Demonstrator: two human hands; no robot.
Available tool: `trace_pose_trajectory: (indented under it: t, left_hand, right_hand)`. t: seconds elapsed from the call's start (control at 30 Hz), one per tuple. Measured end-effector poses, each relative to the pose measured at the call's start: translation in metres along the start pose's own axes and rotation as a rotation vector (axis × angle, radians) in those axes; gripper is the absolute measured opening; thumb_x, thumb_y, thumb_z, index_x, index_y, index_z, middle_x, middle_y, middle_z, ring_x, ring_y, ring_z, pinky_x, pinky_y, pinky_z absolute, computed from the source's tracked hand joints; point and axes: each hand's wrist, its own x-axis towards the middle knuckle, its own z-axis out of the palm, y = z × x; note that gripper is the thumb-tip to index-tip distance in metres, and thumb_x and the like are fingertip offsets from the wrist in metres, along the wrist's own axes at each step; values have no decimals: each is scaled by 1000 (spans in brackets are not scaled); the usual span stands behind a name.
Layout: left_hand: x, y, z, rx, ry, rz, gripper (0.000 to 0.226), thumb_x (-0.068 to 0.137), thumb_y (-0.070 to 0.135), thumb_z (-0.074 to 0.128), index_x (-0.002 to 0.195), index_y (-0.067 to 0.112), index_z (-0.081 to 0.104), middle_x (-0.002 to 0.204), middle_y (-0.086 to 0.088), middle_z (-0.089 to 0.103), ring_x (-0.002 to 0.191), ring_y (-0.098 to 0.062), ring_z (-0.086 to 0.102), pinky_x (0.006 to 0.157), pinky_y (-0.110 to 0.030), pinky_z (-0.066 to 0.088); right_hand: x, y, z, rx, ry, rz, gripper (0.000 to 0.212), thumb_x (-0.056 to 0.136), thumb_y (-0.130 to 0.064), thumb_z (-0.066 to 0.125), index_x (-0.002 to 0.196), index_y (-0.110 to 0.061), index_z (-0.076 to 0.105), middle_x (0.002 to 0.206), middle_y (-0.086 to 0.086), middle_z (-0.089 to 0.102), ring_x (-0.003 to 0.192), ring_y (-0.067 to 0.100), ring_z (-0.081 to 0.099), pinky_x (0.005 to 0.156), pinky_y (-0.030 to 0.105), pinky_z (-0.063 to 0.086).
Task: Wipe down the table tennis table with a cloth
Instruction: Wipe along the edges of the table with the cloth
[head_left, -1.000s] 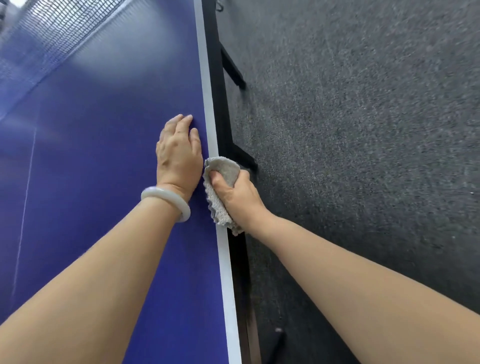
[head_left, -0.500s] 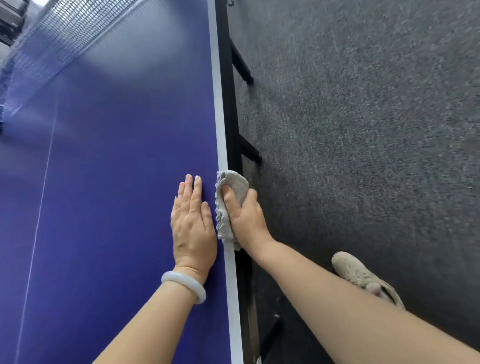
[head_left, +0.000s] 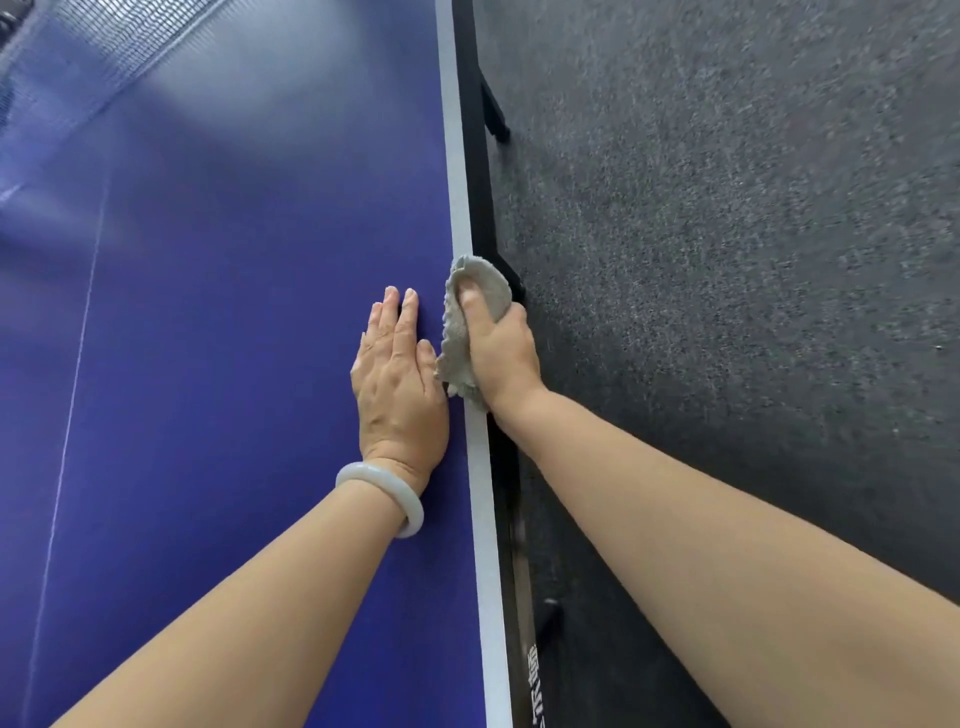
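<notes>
The blue table tennis table fills the left half of the view, with a white border line along its right edge. My left hand lies flat on the blue top beside that line, fingers straight, a pale bangle on the wrist. My right hand grips a crumpled grey cloth wrapped over the table's right edge, thumb on top and fingers hidden down the side. The two hands are almost touching.
The net crosses the far left corner. A thin white centre line runs down the table top. Black frame legs stick out under the right edge. Dark grey carpet covers the floor to the right.
Both hands have shifted along the table's right edge together, the cloth still wrapped over it. The shoe seen on the carpet half a second ago is out of view now.
</notes>
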Motion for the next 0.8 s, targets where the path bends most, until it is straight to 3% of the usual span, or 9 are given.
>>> trace_pose_trajectory:
  t: [0.13,0.3,0.5,0.6,0.67,0.7,0.73,0.8]
  left_hand:
    - [1,-1,2,37,9,3,48,105,14,33,153,16,30,162,-1,21,150,-16,14,122,-36,12]
    - [1,-1,3,33,20,-4,48,105,17,32,153,18,30,162,1,22,150,-14,15,121,-35,12]
    - [4,-3,3,39,28,4,48,104,16,33,153,17,31,161,0,23,150,-16,17,121,-35,13]
    - [4,-4,5,44,26,-9,48,105,18,33,153,20,31,162,3,22,150,-14,16,120,-33,13]
    - [3,-3,5,37,24,-16,48,105,19,32,153,21,30,162,4,21,149,-13,15,120,-31,12]
    - [3,-3,4,35,22,-18,48,105,19,31,153,21,30,162,5,21,149,-12,15,120,-31,11]
    - [3,-3,4,33,21,-20,49,105,20,31,153,22,29,162,5,21,149,-11,14,120,-30,11]
    - [2,-2,4,30,20,-23,48,105,20,31,153,23,29,162,6,20,149,-10,14,120,-29,11]
  right_hand:
    - [-54,49,-8,43,-19,-26,70,89,-69,45,134,-15,50,133,8,59,125,23,55,108,41,41]
    - [-136,102,-23,40,-100,22,76,73,-84,37,119,-26,52,117,-2,63,111,15,60,100,41,46]
    - [-59,55,-12,13,-17,-1,60,94,-62,47,124,-10,52,125,13,63,116,30,59,100,43,45]
    - [-31,44,-7,59,-3,-13,66,94,-67,41,125,-10,54,123,12,64,116,29,60,98,38,44]
    - [-49,65,-8,98,-41,24,63,94,-70,35,126,-19,54,124,10,65,116,29,61,102,41,45]
    - [-70,82,-10,152,-58,29,54,95,-68,34,126,-29,54,125,2,65,119,25,60,104,42,45]
    - [-95,102,-14,194,-67,21,41,96,-65,34,124,-40,52,127,-13,64,123,13,58,108,34,43]
    - [-145,134,-23,210,-82,4,27,99,-60,31,119,-56,50,117,-44,57,118,-18,50,99,3,35]
